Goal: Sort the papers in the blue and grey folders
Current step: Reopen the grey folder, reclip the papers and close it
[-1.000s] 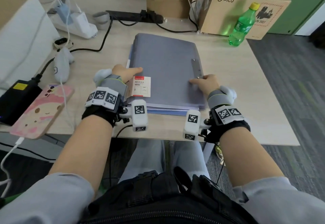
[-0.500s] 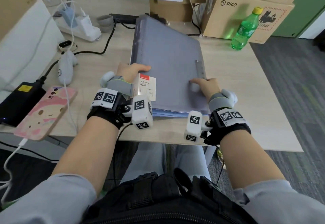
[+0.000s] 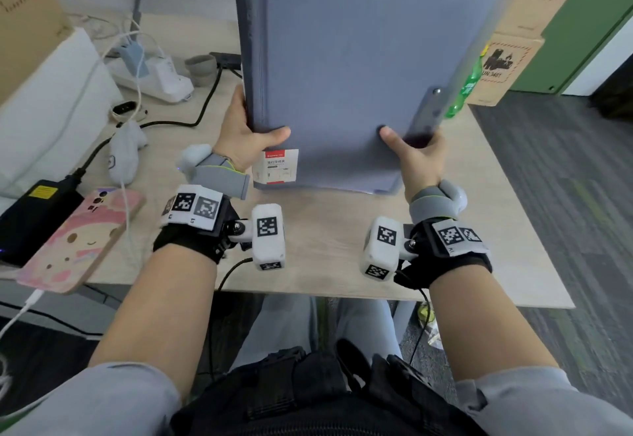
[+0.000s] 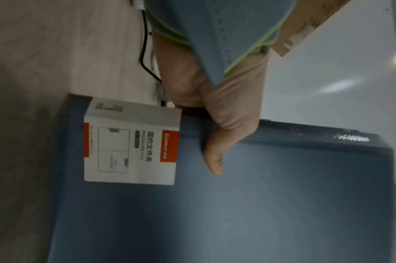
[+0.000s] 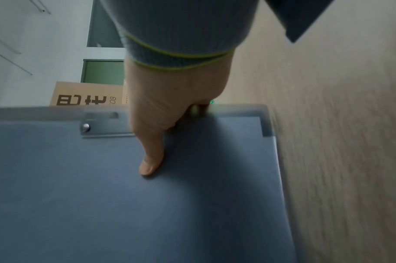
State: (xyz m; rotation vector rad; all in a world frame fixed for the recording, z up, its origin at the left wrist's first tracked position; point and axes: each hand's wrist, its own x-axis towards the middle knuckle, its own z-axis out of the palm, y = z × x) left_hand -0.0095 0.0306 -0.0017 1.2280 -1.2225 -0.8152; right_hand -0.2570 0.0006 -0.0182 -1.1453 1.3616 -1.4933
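A grey folder (image 3: 342, 59) with a white and red label (image 3: 275, 166) at its lower left corner is held upright above the desk (image 3: 325, 254). A thin blue edge shows along its bottom, which looks like the blue folder behind it. My left hand (image 3: 251, 134) grips the left spine edge, thumb on the front cover. My right hand (image 3: 412, 149) grips the right edge beside the metal clip strip (image 3: 428, 110), thumb on the cover. In the left wrist view the thumb (image 4: 213, 156) presses the cover (image 4: 237, 213) next to the label (image 4: 129, 147). The right wrist view shows my thumb (image 5: 151, 160) on the cover (image 5: 125, 213).
A pink-cased phone (image 3: 78, 237) and a black power brick (image 3: 30, 216) lie at the desk's left. A white controller (image 3: 125, 151), cables and a white power strip (image 3: 154, 79) are behind them. A green bottle (image 3: 469, 89) and cardboard boxes (image 3: 510, 65) stand at the back right.
The folders lay flat on the desk a second ago; both hands have raised them so they now stand upright in front of me. My hands moved forward and up with them.
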